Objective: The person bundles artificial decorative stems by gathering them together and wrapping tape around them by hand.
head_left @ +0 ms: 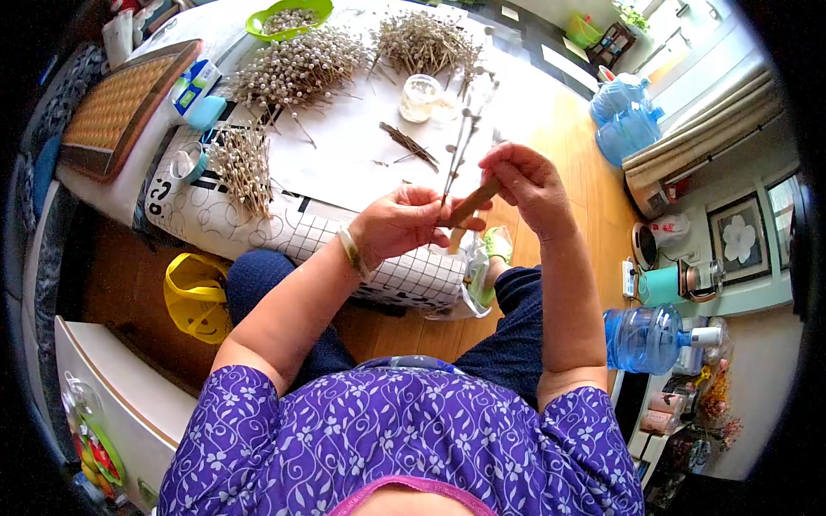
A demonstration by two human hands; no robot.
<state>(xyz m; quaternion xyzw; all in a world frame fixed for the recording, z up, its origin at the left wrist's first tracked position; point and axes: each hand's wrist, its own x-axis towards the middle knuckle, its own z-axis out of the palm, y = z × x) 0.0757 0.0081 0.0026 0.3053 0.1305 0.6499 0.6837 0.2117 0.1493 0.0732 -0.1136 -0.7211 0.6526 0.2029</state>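
My left hand (397, 225) pinches the lower end of a thin budded stem (463, 142), which rises away from me with small pale buds along it. A brown strip of tape (471, 205) runs from the stem to my right hand (527, 185), whose thumb and fingers close on its upper end. The tape meets the stem at my left fingertips; whether it is wrapped around there I cannot tell. Beyond my hands, a small pile of dark brown sticks (409, 144) lies on the white sheet (344, 163), close to an open clear jar (421, 97).
Budded stems lie in a large bunch (297, 69), a second bunch (426, 43) and a smaller one (241, 168). A green bowl (320, 10) of buds stands at the back. A roll of teal tape (189, 162) sits left. Blue water bottles (641, 337) stand right.
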